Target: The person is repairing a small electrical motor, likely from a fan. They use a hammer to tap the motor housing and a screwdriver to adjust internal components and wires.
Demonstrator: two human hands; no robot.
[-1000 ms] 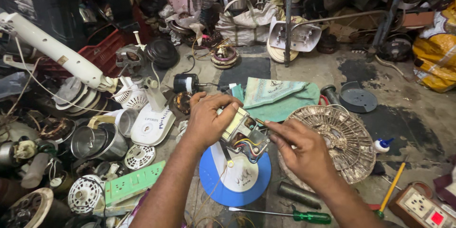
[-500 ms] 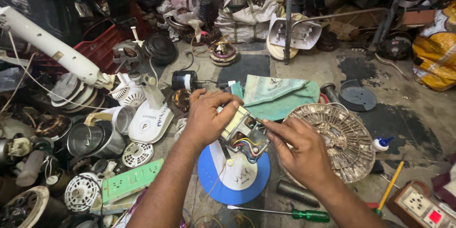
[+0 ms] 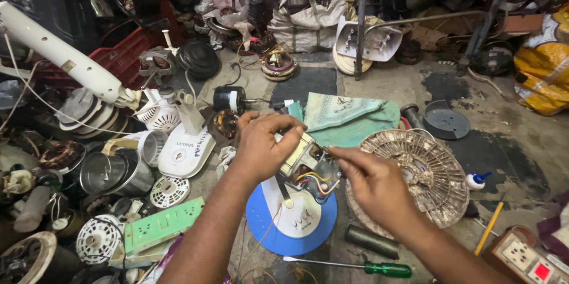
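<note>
In the middle of the frame, a little below centre, the person holds a small fan control box (image 3: 308,162) with its cover off, so coloured wires are visible inside. Its long axis runs diagonally, from the upper left down to the lower right, and the open side with the wires points toward the lower right. It sits above a round blue and white fan base (image 3: 290,222) that lies on the floor.

The left hand (image 3: 261,145) is curled around the upper left end of the box and grasps it, fingers bent over the top edge. The right hand (image 3: 370,183) comes from the lower right; its fingers are pinched almost closed at the lower right end of the box, near the wires. I cannot tell whether they hold a wire or only touch the box.

Right of the hands lies a dusty round fan grille (image 3: 430,171). Below it are a green-handled screwdriver (image 3: 385,269) and a dark cylinder (image 3: 370,241). A green cloth (image 3: 349,115) lies just above the hands.
</note>
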